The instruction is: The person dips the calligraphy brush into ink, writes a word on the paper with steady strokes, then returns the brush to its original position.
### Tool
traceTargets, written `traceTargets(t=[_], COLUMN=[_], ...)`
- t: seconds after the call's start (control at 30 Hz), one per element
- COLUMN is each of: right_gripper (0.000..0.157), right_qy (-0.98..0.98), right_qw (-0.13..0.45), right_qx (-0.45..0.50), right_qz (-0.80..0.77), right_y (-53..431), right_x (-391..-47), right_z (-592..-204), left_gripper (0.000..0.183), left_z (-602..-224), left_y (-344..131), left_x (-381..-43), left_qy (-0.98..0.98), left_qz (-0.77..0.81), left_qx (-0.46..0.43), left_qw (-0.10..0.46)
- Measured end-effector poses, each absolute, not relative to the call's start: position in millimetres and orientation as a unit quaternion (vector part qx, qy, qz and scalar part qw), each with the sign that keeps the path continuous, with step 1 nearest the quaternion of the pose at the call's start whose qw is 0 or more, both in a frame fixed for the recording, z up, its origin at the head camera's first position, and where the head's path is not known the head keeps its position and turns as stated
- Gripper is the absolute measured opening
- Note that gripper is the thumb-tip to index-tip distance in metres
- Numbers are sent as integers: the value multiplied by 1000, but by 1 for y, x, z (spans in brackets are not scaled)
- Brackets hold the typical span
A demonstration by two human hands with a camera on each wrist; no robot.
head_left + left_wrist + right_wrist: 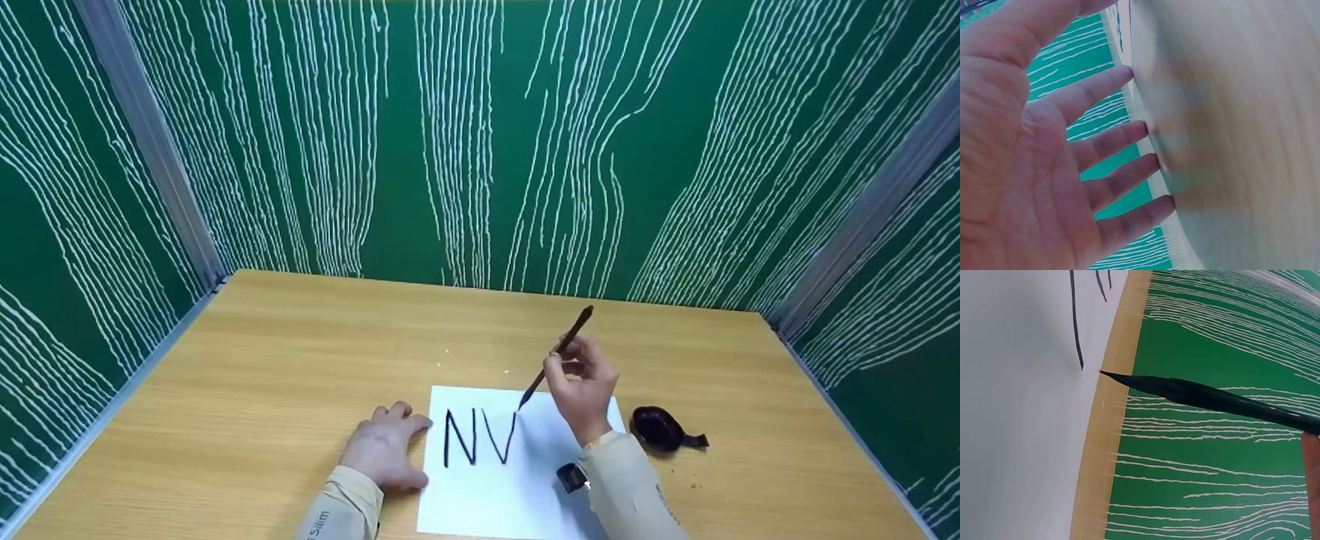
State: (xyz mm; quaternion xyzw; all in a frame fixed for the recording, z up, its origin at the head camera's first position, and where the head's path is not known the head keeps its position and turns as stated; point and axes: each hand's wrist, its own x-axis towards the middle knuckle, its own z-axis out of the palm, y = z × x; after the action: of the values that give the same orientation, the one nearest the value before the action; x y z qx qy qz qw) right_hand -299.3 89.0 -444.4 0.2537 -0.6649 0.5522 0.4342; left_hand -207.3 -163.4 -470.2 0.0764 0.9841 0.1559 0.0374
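Observation:
A white sheet of paper (480, 495) lies on the table, with black strokes shaped like "N" and "V" on its upper left. My right hand (589, 386) pinches a dark, slender ink brush (1207, 396), tilted with its pointed tip downward. In the right wrist view the tip stands a little apart from the end of a black stroke (1076, 326). At the paper's left edge my left hand (382, 446) rests with spread fingers, thumb and forefinger touching the edge. The left wrist view shows its fingertips (1165, 203) on the tabletop and the palm off it.
A small black dish (658, 429) with a short handle stands right of the paper. Tiny pale specks lie beyond the sheet, and brown crumbs near the dish. Green walls with wavy white lines (457, 150) enclose the wooden table (247, 375) at the back and sides.

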Motion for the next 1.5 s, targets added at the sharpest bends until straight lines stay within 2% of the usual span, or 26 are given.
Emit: traceTargets(t=[0.37, 0.77, 1.2, 1.5], right_gripper=[26, 21, 24, 22], right_qy=[-661, -684, -693, -694], right_qw=[432, 421, 424, 429], right_qx=[256, 249, 241, 250], right_qz=[558, 541, 531, 522], right_y=[89, 84, 90, 86], right_x=[-300, -285, -303, -297], right_z=[-444, -430, -451, -444], left_gripper=[77, 78, 80, 76], left_z=[-471, -471, -470, -470], left_y=[-165, -165, -165, -166], left_x=[-207, -209, -210, -208], left_qy=[984, 982, 982, 982], left_qz=[154, 166, 165, 162], left_qx=[76, 80, 77, 83], left_qw=[40, 40, 46, 41])
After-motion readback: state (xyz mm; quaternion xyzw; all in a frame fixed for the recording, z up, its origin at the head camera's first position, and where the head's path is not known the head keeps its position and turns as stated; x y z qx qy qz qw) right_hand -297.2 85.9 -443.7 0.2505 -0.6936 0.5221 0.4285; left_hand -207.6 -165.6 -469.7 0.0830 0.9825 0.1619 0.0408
